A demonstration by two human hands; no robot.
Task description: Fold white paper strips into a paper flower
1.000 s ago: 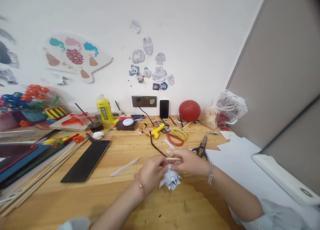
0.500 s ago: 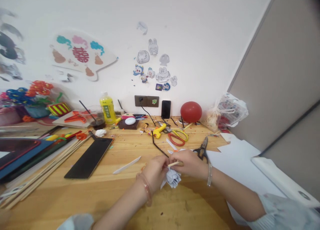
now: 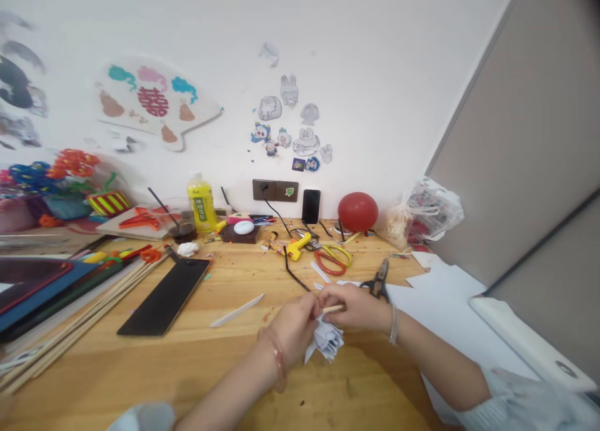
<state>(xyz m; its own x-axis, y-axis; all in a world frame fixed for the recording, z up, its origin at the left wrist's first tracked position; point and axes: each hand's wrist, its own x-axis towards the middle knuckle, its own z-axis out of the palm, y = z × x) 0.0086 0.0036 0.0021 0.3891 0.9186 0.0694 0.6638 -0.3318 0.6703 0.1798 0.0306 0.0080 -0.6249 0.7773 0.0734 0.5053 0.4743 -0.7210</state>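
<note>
Above the front middle of the wooden table, my left hand (image 3: 294, 326) is closed at the base of a white paper flower (image 3: 328, 340). The flower's ruffled petals hang downward, and a pointed strip sticks out on its left. My right hand (image 3: 357, 304) is closed on a thin pale wooden stick (image 3: 333, 308), which lies sideways just over the flower. The fingertips of both hands meet there and hide where the stick and flower join. A bent black pipe-cleaner-like strip (image 3: 294, 273) runs up to just behind my fingers.
Black-handled pliers (image 3: 379, 282) and white paper sheets (image 3: 445, 300) lie right of my hands. Behind stand red-and-yellow scissors (image 3: 332, 262), a yellow glue gun (image 3: 299, 247) and a red balloon (image 3: 358, 211). Leftward are a paper strip (image 3: 237, 311), a black tablet-like slab (image 3: 164, 298) and wooden sticks (image 3: 96, 315).
The paper flower has shifted slightly right and down. My fingers have drawn closer together around its base, and less of the stick shows.
</note>
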